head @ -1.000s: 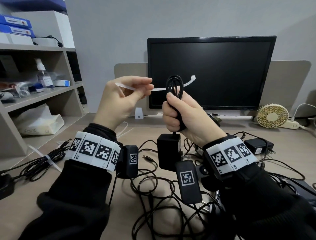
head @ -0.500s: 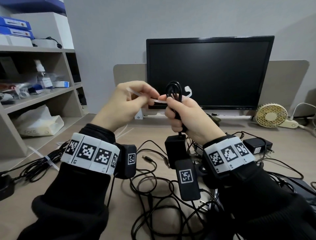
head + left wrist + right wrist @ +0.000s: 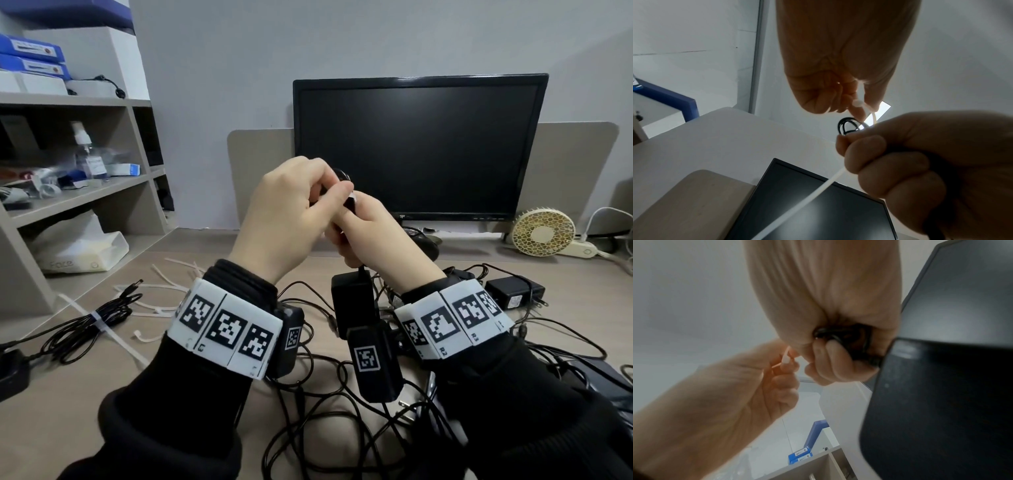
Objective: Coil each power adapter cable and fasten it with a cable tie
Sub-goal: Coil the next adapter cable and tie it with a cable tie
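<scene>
My right hand (image 3: 356, 233) grips a coiled black adapter cable (image 3: 847, 128) in its fist, raised in front of the monitor. The cable's black adapter brick (image 3: 352, 301) hangs below that fist. My left hand (image 3: 329, 192) is pressed against the right one and pinches the head of a white cable tie (image 3: 858, 104) just above the coil's top loop. The tie's tail (image 3: 807, 199) sticks out down and left from under my right fingers. In the right wrist view the left hand (image 3: 781, 369) holds the tie (image 3: 786, 360) beside the gripped coil (image 3: 838, 335).
Several loose white cable ties (image 3: 171, 274) and a tied cable bundle (image 3: 92, 318) lie on the desk (image 3: 68, 394) at left. Tangled black cables (image 3: 325, 428) and another adapter (image 3: 513, 294) lie below my wrists. Behind stand a monitor (image 3: 421, 147), a small fan (image 3: 543, 231) and shelves (image 3: 85, 195).
My left hand has moved right and closed in on the coil. The tie, earlier stretched straight across behind the coil, now bends round it with its head in my left fingers.
</scene>
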A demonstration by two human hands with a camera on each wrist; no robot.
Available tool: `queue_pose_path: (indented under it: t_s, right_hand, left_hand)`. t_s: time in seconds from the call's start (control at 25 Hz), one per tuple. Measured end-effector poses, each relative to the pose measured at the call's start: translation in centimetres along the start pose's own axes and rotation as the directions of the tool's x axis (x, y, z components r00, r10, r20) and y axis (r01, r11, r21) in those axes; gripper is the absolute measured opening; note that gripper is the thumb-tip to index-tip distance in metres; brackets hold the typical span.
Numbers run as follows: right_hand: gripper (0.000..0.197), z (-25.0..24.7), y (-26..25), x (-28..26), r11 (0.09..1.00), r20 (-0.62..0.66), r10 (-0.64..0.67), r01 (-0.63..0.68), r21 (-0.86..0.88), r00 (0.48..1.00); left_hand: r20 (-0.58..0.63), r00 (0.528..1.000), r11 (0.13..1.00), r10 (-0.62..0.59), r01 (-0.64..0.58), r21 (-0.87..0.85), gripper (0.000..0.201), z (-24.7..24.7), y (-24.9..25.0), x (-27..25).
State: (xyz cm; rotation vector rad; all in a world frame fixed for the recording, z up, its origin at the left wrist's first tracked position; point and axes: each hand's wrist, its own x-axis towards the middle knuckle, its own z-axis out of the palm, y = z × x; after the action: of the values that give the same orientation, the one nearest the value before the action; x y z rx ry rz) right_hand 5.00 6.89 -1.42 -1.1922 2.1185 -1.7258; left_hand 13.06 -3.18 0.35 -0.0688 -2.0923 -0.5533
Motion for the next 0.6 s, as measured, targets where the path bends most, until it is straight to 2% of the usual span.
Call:
queue_pose_path:
  t_s: [0.08,0.16,0.24,0.32,0.4,0.48,0.6]
  right_hand:
    - [0.028,-0.3,-0.3,-0.2,0.991,0.053,-0.026,0.019,0.133,0.998]
    - [0.028,-0.6,-0.7,-0.4,0.962,0.110,-0.051,0.019,0.272,0.993]
    - [0.027,-0.8,-0.9,-0.7,0.947,0.147,-0.071,0.021,0.320,0.987]
    - [0.025,-0.9,-0.9,-0.7,0.950,0.163,-0.089,0.035,0.310,0.983]
    - [0.024,-0.9,-0.9,-0.7,0.960,0.180,-0.088,0.036,0.277,0.980]
    - [0.023,-1.0,-0.9,-0.8,0.975,0.200,-0.058,0.013,0.223,0.978]
    - [0.022,-1.1,-1.1,-0.6,0.980,0.185,0.014,-0.050,0.193,0.983]
  left_hand:
    - [0.051,0.997,0.996,-0.055,0.059,-0.068,0.026,-0.1,-0.6,0.1]
    - [0.154,0.977,0.958,-0.145,0.178,-0.226,0.026,-0.1,-1.2,0.2]
    - [0.275,0.945,0.869,-0.175,0.280,-0.408,0.027,-0.2,-1.6,0.3]
    - [0.378,0.912,0.805,-0.157,0.340,-0.487,0.031,-0.5,-1.7,0.1]
    - [0.452,0.876,0.770,-0.170,0.404,-0.493,0.030,-0.8,-1.8,0.0]
    - [0.480,0.856,0.784,-0.189,0.426,-0.451,0.025,-1.0,-2.1,0.0]
    - [0.428,0.876,0.836,-0.221,0.396,-0.380,0.025,-0.8,-2.7,0.0]
